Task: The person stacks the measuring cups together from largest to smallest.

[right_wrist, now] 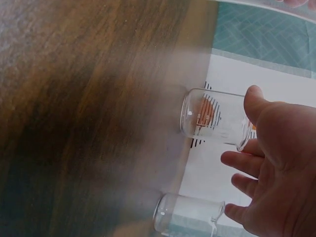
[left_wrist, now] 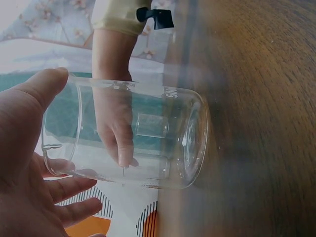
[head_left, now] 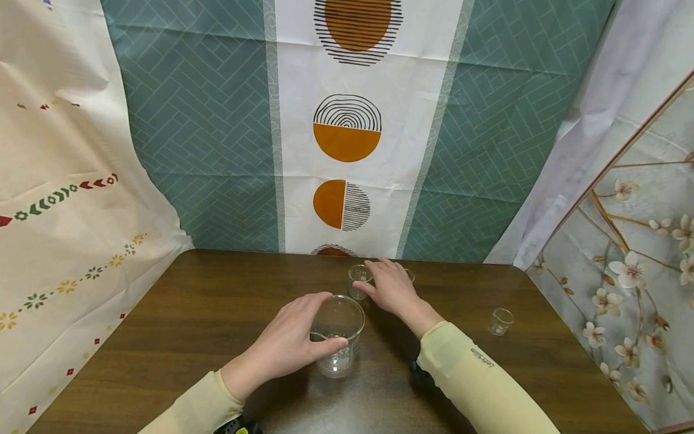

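L hand: L hand (head_left: 290,340) has lg beaker; thumb on person's side, idx at far rim, wide gap btwn, fingers curved round the glass.
Lg beaker: lg beaker (head_left: 344,327) upright in L grasp, mouth up btwn thumb & idx, white marks on wall.
R hand: R hand (head_left: 393,289) thumb & idx spread about med beaker's rim, other fingers loosely bent; can't tell from these angles if they grip or only hover.
Med beaker: med beaker (right_wrist: 212,116) upright on table, mouth at R thumb & idx, beyond L fingertips.
2nd beaker: 2nd beaker (right_wrist: 185,213) near R little finger, part hidden by hand in head view.
Sm beaker: sm beaker (head_left: 500,322) well R of R fingers, on table.
Table: brown wood table (head_left: 217,307) below fingers of both hands.
Backdrop: backdrop cloth (head_left: 466,150) beyond all fingers, green w/ white mid strip, orange/black circles.
Sleeves: pale yellow sleeves (head_left: 477,374), both arms, end at wrists behind fingers.
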`<state>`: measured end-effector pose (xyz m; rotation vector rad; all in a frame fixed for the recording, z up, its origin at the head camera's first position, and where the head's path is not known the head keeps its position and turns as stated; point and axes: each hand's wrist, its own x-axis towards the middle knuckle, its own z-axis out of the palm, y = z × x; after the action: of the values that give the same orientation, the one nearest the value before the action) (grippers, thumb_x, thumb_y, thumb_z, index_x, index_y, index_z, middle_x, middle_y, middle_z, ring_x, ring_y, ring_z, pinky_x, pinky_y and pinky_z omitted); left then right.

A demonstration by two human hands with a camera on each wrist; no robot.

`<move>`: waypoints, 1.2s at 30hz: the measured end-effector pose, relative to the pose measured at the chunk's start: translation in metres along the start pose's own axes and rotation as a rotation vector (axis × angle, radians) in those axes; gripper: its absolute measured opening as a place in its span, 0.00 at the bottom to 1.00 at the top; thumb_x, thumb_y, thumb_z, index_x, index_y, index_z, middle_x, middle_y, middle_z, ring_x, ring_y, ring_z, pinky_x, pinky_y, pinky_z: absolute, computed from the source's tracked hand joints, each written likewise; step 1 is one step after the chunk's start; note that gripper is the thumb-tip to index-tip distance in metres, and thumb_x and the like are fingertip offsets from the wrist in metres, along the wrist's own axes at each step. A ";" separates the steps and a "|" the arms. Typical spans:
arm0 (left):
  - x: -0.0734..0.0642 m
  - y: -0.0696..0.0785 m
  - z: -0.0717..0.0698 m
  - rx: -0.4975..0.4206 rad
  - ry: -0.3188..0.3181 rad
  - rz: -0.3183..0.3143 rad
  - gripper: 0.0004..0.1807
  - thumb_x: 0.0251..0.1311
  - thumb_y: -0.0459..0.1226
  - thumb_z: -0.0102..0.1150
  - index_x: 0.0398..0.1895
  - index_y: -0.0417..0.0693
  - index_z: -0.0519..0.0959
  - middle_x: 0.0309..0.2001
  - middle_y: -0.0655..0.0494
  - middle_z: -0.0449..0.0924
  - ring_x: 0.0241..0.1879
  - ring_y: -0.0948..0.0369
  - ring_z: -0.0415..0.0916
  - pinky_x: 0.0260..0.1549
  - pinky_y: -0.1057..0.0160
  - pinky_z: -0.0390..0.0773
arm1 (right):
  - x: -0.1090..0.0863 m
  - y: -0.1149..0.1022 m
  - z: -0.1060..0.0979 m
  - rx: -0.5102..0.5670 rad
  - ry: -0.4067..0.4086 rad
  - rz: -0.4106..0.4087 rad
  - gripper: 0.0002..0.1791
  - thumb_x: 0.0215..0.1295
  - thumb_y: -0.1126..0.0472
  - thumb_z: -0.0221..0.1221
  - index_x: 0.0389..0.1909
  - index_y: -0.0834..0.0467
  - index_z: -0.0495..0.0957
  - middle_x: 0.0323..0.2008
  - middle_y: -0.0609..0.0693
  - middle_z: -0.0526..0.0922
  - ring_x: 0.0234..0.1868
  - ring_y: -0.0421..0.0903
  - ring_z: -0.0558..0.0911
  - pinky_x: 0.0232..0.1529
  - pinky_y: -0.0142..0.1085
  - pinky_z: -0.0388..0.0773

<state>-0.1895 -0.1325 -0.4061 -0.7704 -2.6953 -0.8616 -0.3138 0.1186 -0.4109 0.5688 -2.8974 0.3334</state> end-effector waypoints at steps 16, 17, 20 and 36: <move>0.000 0.000 0.000 -0.001 -0.004 0.002 0.46 0.65 0.63 0.74 0.75 0.43 0.74 0.70 0.47 0.80 0.73 0.46 0.74 0.73 0.35 0.68 | 0.004 0.000 0.004 0.019 0.000 0.013 0.39 0.80 0.37 0.63 0.75 0.64 0.76 0.73 0.60 0.79 0.81 0.60 0.68 0.82 0.59 0.59; 0.000 0.000 0.000 0.000 -0.004 0.002 0.46 0.65 0.63 0.74 0.75 0.44 0.74 0.70 0.47 0.80 0.73 0.47 0.74 0.73 0.35 0.69 | 0.004 0.000 0.004 0.021 0.000 0.014 0.39 0.80 0.37 0.63 0.75 0.64 0.76 0.73 0.60 0.80 0.81 0.60 0.68 0.82 0.59 0.59; 0.000 0.000 0.000 0.002 -0.001 0.002 0.45 0.65 0.63 0.74 0.75 0.44 0.74 0.69 0.49 0.80 0.72 0.48 0.75 0.72 0.35 0.69 | 0.004 -0.001 0.005 0.024 0.002 0.016 0.38 0.80 0.37 0.63 0.73 0.64 0.77 0.72 0.60 0.80 0.81 0.61 0.68 0.82 0.59 0.59; 0.000 0.001 -0.001 -0.003 -0.006 -0.008 0.48 0.65 0.63 0.74 0.76 0.42 0.73 0.71 0.48 0.79 0.73 0.46 0.73 0.74 0.35 0.67 | 0.002 -0.003 0.005 0.035 0.032 0.014 0.37 0.78 0.36 0.66 0.68 0.65 0.81 0.69 0.61 0.82 0.80 0.61 0.69 0.82 0.57 0.59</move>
<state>-0.1889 -0.1323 -0.4053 -0.7649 -2.7047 -0.8671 -0.3149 0.1140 -0.4147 0.5430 -2.8711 0.3924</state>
